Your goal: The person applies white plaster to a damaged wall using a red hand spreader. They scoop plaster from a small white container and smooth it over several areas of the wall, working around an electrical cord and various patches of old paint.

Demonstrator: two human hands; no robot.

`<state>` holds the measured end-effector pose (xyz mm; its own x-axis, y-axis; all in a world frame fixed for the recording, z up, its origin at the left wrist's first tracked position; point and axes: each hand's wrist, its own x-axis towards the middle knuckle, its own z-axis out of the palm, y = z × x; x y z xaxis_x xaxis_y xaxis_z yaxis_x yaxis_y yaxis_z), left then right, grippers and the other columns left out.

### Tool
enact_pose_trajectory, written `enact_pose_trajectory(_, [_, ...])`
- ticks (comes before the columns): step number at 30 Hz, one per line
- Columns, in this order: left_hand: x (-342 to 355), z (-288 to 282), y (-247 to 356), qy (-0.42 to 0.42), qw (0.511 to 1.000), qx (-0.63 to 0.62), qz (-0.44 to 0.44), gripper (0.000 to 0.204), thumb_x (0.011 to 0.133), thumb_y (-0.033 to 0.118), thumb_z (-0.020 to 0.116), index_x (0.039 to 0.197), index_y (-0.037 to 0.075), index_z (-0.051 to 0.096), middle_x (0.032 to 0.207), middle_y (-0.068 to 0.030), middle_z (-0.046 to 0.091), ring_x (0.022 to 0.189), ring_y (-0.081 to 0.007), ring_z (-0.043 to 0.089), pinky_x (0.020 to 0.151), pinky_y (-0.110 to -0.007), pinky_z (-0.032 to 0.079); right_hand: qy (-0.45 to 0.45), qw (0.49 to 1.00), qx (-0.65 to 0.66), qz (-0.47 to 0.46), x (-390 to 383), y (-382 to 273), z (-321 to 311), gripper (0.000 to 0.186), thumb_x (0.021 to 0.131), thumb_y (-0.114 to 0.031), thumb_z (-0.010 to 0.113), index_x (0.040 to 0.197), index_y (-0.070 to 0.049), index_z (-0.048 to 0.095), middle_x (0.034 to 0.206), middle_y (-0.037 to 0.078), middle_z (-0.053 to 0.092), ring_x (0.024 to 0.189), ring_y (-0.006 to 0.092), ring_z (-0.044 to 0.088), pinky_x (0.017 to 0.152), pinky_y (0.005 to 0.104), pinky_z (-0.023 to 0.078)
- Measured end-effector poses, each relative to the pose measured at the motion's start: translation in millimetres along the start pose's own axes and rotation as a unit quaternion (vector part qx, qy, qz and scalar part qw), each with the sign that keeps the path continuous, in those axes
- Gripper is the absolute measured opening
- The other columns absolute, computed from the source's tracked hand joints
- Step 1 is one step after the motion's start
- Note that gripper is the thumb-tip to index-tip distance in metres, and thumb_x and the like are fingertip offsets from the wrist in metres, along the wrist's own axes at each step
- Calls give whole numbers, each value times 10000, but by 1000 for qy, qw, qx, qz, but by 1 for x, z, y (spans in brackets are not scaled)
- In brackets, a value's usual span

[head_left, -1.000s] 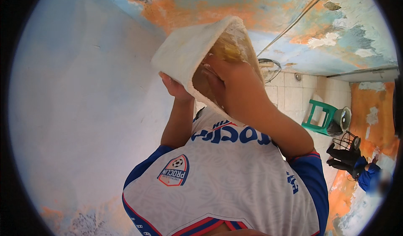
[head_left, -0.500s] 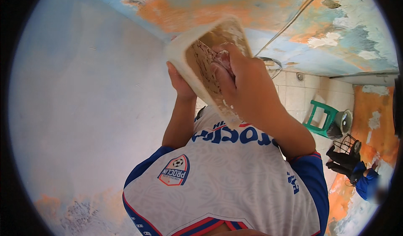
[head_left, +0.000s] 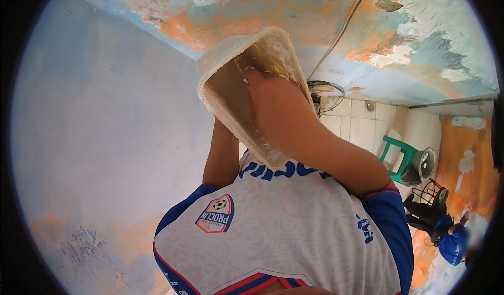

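Nearest you, your white-and-blue shirt (head_left: 294, 227) is filling the lower view. Just beyond it, you're holding up a pale, deep container (head_left: 228, 96), its open mouth tilting toward you. Your left forearm (head_left: 223, 156) is running up behind it; the left hand is hidden, so I can't tell its grip, though it's probably supporting the far side. Your right hand (head_left: 275, 98) is sitting inside, fingers partly curling near the inner wall; I can't tell whether they're holding anything. Pale residue (head_left: 284, 51) is clinging inside. You seem to be scooping or scraping there; the next move calls for bracing the container and leaving the wrist room to clear the rim. Farther off, a green stool (head_left: 405, 164) is standing at right, and a co-worker in blue (head_left: 452, 245) is staying well apart from you.
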<state>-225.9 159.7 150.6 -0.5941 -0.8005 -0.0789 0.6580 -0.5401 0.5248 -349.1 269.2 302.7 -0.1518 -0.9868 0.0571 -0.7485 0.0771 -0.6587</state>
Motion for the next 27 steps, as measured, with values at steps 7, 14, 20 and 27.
enact_pose_trajectory(7, [-3,21,-34,-15,998,5,57,638,1031,521,383,1482,71,419,1412,-159,536,1255,-292,561,1035,-427,496,8,993,4,-121,-21,16,-15,380,871,-42,617,1222,81,540,915,208,693,759,364,731,641,378,611])
enact_pose_trajectory(14, [11,28,-62,-34,988,24,147,636,1032,523,379,1478,72,423,1410,-157,537,1253,-293,562,1032,-426,498,22,998,-10,-63,-29,31,-44,443,866,-64,634,1269,68,503,896,207,675,826,370,716,703,432,594])
enact_pose_trajectory(20, [6,31,-75,-34,981,33,188,635,1032,525,375,1475,73,426,1408,-155,538,1251,-294,563,1029,-426,499,11,991,94,-97,-28,58,-36,360,899,-52,607,1249,12,550,958,239,691,856,403,696,772,450,558])
enact_pose_trajectory(27, [6,36,-70,-29,973,33,226,633,1033,527,370,1472,74,430,1406,-153,540,1248,-295,564,1026,-426,501,40,976,182,-112,-37,62,-49,247,941,-59,588,1173,24,602,930,264,693,869,406,685,738,459,543])
